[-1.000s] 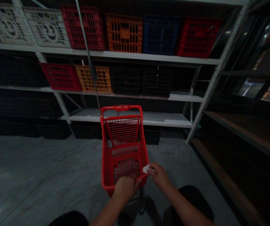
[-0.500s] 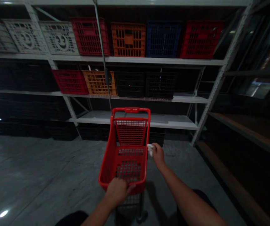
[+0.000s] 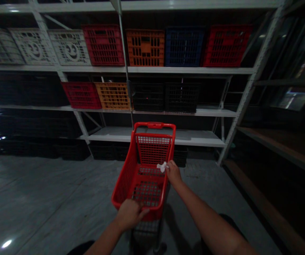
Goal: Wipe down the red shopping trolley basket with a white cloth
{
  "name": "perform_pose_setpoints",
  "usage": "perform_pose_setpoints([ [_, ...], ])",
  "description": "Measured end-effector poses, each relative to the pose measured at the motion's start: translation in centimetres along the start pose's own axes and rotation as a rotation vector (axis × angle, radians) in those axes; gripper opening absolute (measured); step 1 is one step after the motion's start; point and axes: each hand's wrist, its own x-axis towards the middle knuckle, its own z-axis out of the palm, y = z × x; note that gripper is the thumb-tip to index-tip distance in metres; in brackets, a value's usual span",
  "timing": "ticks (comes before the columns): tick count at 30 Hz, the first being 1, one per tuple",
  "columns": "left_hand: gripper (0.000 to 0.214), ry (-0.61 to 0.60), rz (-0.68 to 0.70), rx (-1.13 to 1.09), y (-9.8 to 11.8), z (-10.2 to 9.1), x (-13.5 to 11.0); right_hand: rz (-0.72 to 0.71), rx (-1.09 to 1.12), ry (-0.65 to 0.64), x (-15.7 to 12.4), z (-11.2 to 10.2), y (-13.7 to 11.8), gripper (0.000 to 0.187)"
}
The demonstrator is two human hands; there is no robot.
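Note:
A red shopping cart [image 3: 125,177] stands on the floor straight in front of me, its handle at the far end. My left hand [image 3: 130,212] is closed over the near rim of the basket, thumb lying toward the right. At the cart's right side rim, my right hand [image 3: 173,171] pinches a crumpled white tissue [image 3: 163,166]. The tissue sticks out over the inside of the basket. Through the basket's grid floor the ground shows.
Behind the cart runs a metal shelf rack [image 3: 186,69] with plastic crates, among them an orange crate [image 3: 145,47], a blue crate [image 3: 184,46] and white crates [image 3: 71,47]. A thin pole [image 3: 124,46] rises near the handle. Dark shelving [image 3: 280,145] stands at right.
My right hand has shifted left onto the side rim, bringing the tissue from outside the cart to over the basket. The cart's handle end has swung right; my left hand stays on the near rim.

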Motion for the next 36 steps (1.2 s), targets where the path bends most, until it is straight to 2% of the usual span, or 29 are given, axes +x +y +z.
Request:
perform_pose_setpoints([
  [4,0.064,0.009,0.022,-0.011,-0.2,0.1,0.3,-0.036,-0.05,-0.041,1.6,-0.2,1.4,0.028],
  [8,0.064,0.015,0.032,0.001,-0.6,0.3,0.5,-0.089,-0.098,-0.117,2.4,-1.1,2.5,0.024],
  [15,0.064,0.037,0.047,0.022,-1.2,0.5,0.5,-0.246,-0.344,-0.209,1.3,-3.1,1.3,0.018],
  [22,0.064,0.047,0.063,0.04,-1.2,0.5,0.6,-0.079,-0.411,-0.166,2.5,-2.6,0.8,0.02],
  [28,0.065,0.031,0.035,0.03,-1.3,0.6,0.8,-0.161,-0.357,-0.167,3.0,-2.0,0.7,0.021],
  [32,0.065,0.024,0.049,0.033,-1.4,0.5,0.8,-0.241,-0.252,-0.156,1.0,-1.0,0.5,0.022],
  [36,0.066,0.026,0.045,0.044,-1.5,0.6,0.8,-0.434,-0.008,-0.036,-5.0,-0.5,-0.8,0.028],
])
